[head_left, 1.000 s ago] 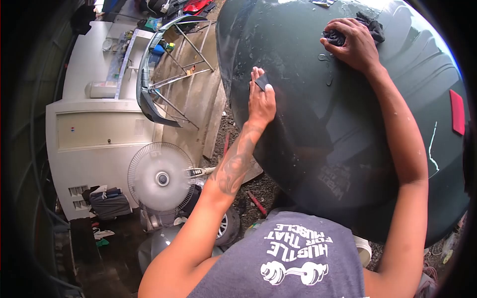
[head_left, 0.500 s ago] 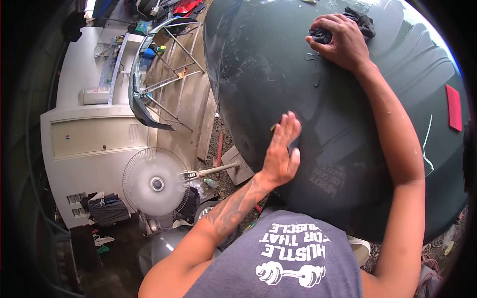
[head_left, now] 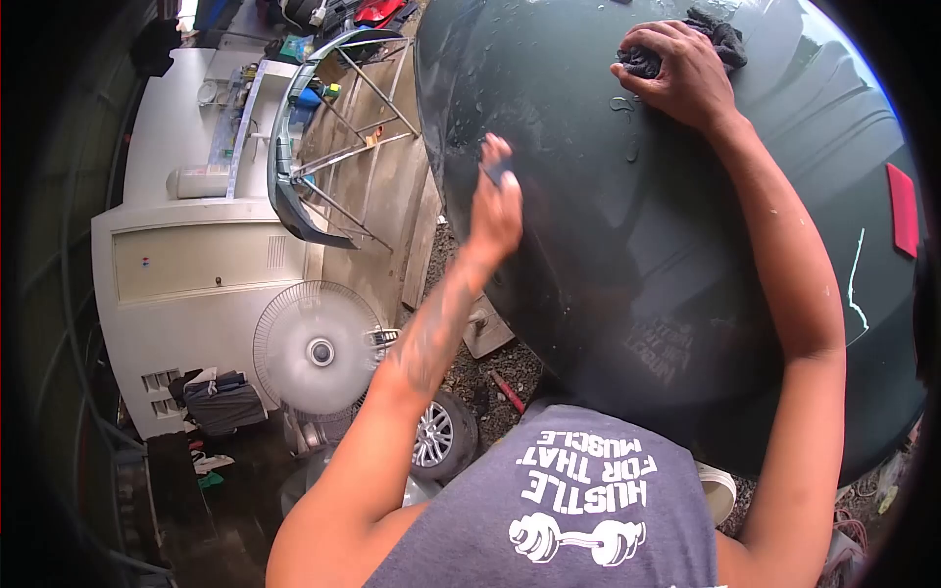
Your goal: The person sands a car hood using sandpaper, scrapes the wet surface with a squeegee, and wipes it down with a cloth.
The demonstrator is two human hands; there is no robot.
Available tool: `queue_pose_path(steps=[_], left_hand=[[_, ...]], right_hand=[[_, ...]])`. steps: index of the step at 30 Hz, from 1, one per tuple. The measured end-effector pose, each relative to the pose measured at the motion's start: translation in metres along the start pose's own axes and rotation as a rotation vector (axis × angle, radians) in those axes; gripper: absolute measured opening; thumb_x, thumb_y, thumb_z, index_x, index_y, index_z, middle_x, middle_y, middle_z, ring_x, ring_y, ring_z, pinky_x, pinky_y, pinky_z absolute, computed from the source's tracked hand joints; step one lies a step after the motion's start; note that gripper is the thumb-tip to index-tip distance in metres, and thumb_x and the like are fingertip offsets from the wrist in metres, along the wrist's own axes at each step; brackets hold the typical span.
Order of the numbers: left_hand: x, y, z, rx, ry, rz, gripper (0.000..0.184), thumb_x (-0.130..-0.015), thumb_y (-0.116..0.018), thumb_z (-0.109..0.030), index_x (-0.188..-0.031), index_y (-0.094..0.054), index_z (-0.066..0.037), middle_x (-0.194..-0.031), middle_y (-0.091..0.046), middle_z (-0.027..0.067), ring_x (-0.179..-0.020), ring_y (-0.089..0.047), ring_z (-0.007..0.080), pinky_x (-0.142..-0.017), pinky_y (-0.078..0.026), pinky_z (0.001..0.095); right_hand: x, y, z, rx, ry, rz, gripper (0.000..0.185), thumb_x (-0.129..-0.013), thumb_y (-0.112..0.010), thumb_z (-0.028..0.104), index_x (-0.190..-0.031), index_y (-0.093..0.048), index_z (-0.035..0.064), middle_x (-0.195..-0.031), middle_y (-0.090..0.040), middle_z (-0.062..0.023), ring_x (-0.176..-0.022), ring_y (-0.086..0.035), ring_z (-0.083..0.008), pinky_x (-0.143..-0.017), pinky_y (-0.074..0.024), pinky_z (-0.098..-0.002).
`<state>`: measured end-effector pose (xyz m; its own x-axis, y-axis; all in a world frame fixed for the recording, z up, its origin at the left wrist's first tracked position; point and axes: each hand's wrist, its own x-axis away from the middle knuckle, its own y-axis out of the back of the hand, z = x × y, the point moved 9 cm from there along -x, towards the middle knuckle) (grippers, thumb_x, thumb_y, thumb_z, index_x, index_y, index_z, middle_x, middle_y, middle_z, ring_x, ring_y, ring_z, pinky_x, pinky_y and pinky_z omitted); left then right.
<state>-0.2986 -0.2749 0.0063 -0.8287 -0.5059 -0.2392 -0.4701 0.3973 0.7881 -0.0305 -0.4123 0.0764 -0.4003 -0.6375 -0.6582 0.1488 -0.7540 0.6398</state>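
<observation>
A large dark green car body panel (head_left: 608, 235) curves in front of me, with water drops near its top and left side. My right hand (head_left: 678, 76) grips a bunched black cloth (head_left: 727, 44) against the upper part of the panel. At the panel's left edge is my left hand (head_left: 498, 206), somewhat blurred. Between its fingers and thumb shows a small dark piece (head_left: 501, 171) that looks like sandpaper. A red strip (head_left: 902, 210) and a pale scratch-like line (head_left: 856, 284) mark the panel's right side.
A loose bumper (head_left: 281, 147) rests on a metal frame to the left. Below it a standing fan (head_left: 320, 351) spins before a white cabinet (head_left: 211, 220). A car wheel (head_left: 438, 436) lies on the gravel near my left elbow, and a white bucket (head_left: 720, 493) stands beside my shirt.
My left hand has moved up and left over the panel, from lying flat with stretched fingers to a pinch on the small dark piece. My right hand stays on the cloth.
</observation>
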Motion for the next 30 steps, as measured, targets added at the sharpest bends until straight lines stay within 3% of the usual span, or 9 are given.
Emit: queue_pose_path(steps=[4,7,13,15,17,19,23,26,30], left_hand=[[0.039,-0.015,-0.042,-0.063,-0.062,-0.081,0.062,-0.101,-0.035,-0.018,-0.155,-0.026,0.012,-0.163,-0.025,0.0313,-0.155,-0.016,0.0433,-0.127,-0.008,0.0489],[0.112,-0.043,-0.074,0.053,-0.061,0.201,0.064,-0.099,-0.040,-0.019,-0.153,-0.030,0.012,-0.164,-0.027,0.0279,-0.155,-0.019,0.0405,-0.127,-0.007,0.0475],[0.010,0.000,-0.004,0.025,0.010,-0.102,0.057,-0.103,-0.032,-0.014,-0.154,-0.028,0.011,-0.163,-0.027,0.0297,-0.155,-0.021,0.0405,-0.127,-0.013,0.0487],[0.079,-0.025,-0.066,-0.022,-0.095,-0.050,0.063,-0.101,-0.035,-0.016,-0.155,-0.022,0.014,-0.166,-0.023,0.0250,-0.157,-0.014,0.0345,-0.128,-0.005,0.0428],[0.144,-0.051,-0.096,0.182,-0.028,0.165,0.067,-0.092,-0.044,-0.021,-0.150,-0.037,0.012,-0.163,-0.029,0.0267,-0.155,-0.021,0.0388,-0.128,-0.008,0.0458],[0.125,-0.035,-0.068,0.134,-0.154,0.255,0.063,-0.093,-0.043,-0.018,-0.149,-0.041,0.010,-0.163,-0.030,0.0265,-0.155,-0.023,0.0374,-0.128,-0.010,0.0447],[0.008,0.011,0.041,-0.108,-0.053,-0.094,0.058,-0.105,-0.033,-0.020,-0.153,-0.029,0.012,-0.161,-0.027,0.0319,-0.152,-0.023,0.0441,-0.127,-0.016,0.0454],[0.054,-0.007,-0.022,-0.135,-0.014,-0.180,0.063,-0.103,-0.034,-0.021,-0.155,-0.024,0.013,-0.162,-0.026,0.0322,-0.154,-0.020,0.0426,-0.127,-0.014,0.0450],[0.129,-0.044,-0.069,0.005,-0.071,0.069,0.065,-0.099,-0.038,-0.023,-0.153,-0.029,0.011,-0.163,-0.028,0.0288,-0.154,-0.022,0.0430,-0.127,-0.012,0.0485]], right_hand=[[-0.001,-0.001,-0.002,0.024,0.017,0.016,0.034,-0.084,-0.076,0.041,-0.103,-0.073,0.0129,-0.119,-0.071,-0.0047,-0.118,-0.063,-0.0272,-0.106,-0.0442,-0.0414],[0.000,0.001,0.000,0.025,0.009,0.001,0.034,-0.084,-0.076,0.041,-0.103,-0.073,0.0129,-0.120,-0.071,-0.0046,-0.118,-0.063,-0.0274,-0.105,-0.0448,-0.0417],[0.000,0.000,0.001,-0.015,0.051,0.007,0.034,-0.085,-0.075,0.040,-0.103,-0.075,0.0109,-0.117,-0.072,-0.0048,-0.117,-0.064,-0.0261,-0.104,-0.0466,-0.0410],[-0.001,-0.003,-0.006,0.043,0.031,0.007,0.034,-0.086,-0.075,0.040,-0.103,-0.075,0.0101,-0.118,-0.072,-0.0045,-0.117,-0.064,-0.0260,-0.104,-0.0465,-0.0400],[-0.002,-0.003,-0.005,0.041,0.033,0.011,0.034,-0.086,-0.075,0.038,-0.104,-0.074,0.0090,-0.118,-0.072,-0.0050,-0.117,-0.065,-0.0260,-0.103,-0.0475,-0.0393],[-0.002,-0.002,-0.006,0.023,0.065,-0.002,0.034,-0.086,-0.076,0.038,-0.104,-0.075,0.0089,-0.118,-0.072,-0.0058,-0.117,-0.065,-0.0264,-0.101,-0.0486,-0.0394],[-0.002,0.000,-0.001,0.034,0.035,0.042,0.036,-0.087,-0.076,0.038,-0.108,-0.075,0.0094,-0.120,-0.072,-0.0058,-0.116,-0.065,-0.0259,-0.101,-0.0489,-0.0394],[-0.001,0.000,-0.004,0.035,0.097,0.001,0.037,-0.087,-0.076,0.039,-0.109,-0.075,0.0096,-0.121,-0.072,-0.0052,-0.116,-0.065,-0.0251,-0.102,-0.0483,-0.0391],[-0.002,0.001,-0.002,0.023,0.039,0.067,0.038,-0.087,-0.076,0.041,-0.109,-0.074,0.0095,-0.121,-0.072,-0.0049,-0.117,-0.065,-0.0258,-0.103,-0.0474,-0.0395]])
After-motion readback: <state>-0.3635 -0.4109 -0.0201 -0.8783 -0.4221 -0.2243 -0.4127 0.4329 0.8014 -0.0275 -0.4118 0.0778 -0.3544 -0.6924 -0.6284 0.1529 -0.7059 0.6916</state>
